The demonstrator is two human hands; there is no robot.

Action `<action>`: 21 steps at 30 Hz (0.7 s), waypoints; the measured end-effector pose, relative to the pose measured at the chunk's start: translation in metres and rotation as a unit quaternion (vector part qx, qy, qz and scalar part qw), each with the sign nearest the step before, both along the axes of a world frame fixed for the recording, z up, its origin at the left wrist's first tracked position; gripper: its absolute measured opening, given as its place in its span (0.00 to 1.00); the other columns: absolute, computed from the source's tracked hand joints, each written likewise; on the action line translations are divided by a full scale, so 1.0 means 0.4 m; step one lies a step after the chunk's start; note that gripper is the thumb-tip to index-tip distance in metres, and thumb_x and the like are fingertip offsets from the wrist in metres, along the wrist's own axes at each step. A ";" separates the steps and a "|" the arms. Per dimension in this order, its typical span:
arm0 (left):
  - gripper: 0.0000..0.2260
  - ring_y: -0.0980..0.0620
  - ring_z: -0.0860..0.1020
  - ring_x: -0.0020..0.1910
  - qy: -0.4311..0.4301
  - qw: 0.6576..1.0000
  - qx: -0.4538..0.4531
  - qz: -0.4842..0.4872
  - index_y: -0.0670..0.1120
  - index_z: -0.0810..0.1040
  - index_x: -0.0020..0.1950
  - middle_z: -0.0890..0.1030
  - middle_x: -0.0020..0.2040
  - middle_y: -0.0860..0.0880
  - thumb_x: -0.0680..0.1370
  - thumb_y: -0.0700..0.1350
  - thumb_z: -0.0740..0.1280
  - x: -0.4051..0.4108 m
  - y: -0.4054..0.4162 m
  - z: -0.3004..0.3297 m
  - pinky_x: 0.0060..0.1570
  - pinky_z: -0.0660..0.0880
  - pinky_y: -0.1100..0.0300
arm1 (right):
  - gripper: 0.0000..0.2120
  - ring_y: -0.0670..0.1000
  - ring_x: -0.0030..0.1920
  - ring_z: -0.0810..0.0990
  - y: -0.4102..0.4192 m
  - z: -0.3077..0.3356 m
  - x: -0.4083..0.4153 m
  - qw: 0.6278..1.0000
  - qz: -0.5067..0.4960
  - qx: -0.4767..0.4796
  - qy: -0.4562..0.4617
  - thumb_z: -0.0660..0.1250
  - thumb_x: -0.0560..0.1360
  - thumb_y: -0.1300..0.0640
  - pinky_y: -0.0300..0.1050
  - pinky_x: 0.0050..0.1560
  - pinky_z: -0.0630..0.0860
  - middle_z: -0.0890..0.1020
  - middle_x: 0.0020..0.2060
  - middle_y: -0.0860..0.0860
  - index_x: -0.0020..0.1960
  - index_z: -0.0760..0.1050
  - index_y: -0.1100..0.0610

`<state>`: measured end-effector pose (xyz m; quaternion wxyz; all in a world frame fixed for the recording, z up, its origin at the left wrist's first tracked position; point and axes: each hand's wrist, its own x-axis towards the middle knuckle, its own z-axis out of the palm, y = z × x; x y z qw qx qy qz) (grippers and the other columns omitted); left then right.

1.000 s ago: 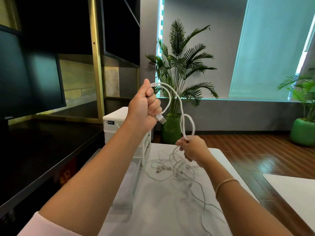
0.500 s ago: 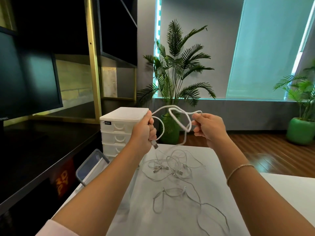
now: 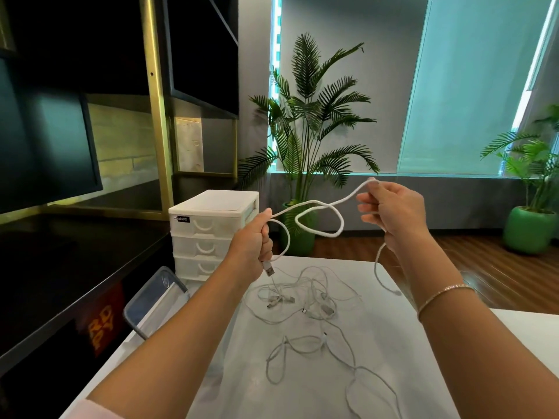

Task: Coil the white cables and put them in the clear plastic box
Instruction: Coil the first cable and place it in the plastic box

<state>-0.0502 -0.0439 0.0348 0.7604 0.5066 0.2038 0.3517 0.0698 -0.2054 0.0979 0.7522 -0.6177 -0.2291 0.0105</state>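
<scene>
Two hands up over the table, both on one thick white cable (image 3: 320, 219); left hand (image 3: 252, 247) is a closed fist round the cable near its USB plug (image 3: 269, 270), plug poking out below the fist; right hand (image 3: 393, 211) pinches the cable further along at thumb and fingertips, other fingers loosely curled; between the hands the cable hangs in one loose twisted loop, its tail dropping from the right hand toward the table; no finished coil yet.

Handling, as a judgement: cable looks light, soft and limp, a bit springy, so loops likely twist and pop open; best held near the plug as anchor, free hand sliding along and feeding even loops; plugs are the only stiff parts and could snag.

Thin cables (image 3: 305, 300) lie tangled on the table (image 3: 423, 373) below the hands, more strands trailing toward the near edge; these look likely to knot if pulled hard; better taken one at a time by a plug end.

Clear box (image 3: 152, 297) sits at the table's left edge, partly behind the left forearm, contents not readable; white drawer unit (image 3: 211, 234) just behind it.

Table top is white, smooth; dark desk and monitor on the left; dark shelving with gold posts; palm (image 3: 308, 140) by the far wall; second plant in a green pot at right; wood floor; blinds down.
</scene>
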 end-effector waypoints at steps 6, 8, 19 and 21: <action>0.21 0.58 0.57 0.17 0.014 0.997 0.012 -0.078 0.47 0.66 0.29 0.61 0.18 0.53 0.81 0.50 0.58 -0.007 0.001 -0.015 0.18 0.54 0.67 | 0.08 0.48 0.33 0.78 0.001 -0.062 0.068 0.992 -0.054 -0.079 0.080 0.61 0.76 0.65 0.42 0.34 0.79 0.80 0.34 0.54 0.51 0.77 0.63; 0.19 0.58 0.57 0.16 0.000 0.991 -0.012 -0.130 0.45 0.66 0.31 0.61 0.18 0.53 0.82 0.47 0.52 -0.011 0.002 -0.025 0.18 0.53 0.68 | 0.10 0.48 0.33 0.77 -0.012 -0.103 0.087 0.985 -0.056 -0.102 0.124 0.59 0.75 0.67 0.41 0.32 0.78 0.78 0.35 0.53 0.54 0.75 0.64; 0.15 0.58 0.62 0.19 0.003 0.970 0.003 -0.244 0.42 0.71 0.40 0.64 0.21 0.53 0.81 0.41 0.50 0.010 -0.023 -0.085 0.19 0.60 0.67 | 0.19 0.60 0.60 0.73 -0.002 -0.202 0.021 0.887 -0.175 -0.419 -0.082 0.57 0.76 0.59 0.50 0.55 0.70 0.75 0.60 0.60 0.66 0.67 0.59; 0.15 0.58 0.62 0.19 0.012 0.967 0.021 -0.254 0.42 0.71 0.40 0.64 0.21 0.54 0.82 0.42 0.50 0.014 -0.030 -0.096 0.19 0.61 0.68 | 0.21 0.59 0.62 0.70 0.023 -0.199 -0.005 0.895 -0.120 -0.383 -0.196 0.57 0.76 0.60 0.51 0.61 0.68 0.74 0.62 0.60 0.68 0.68 0.57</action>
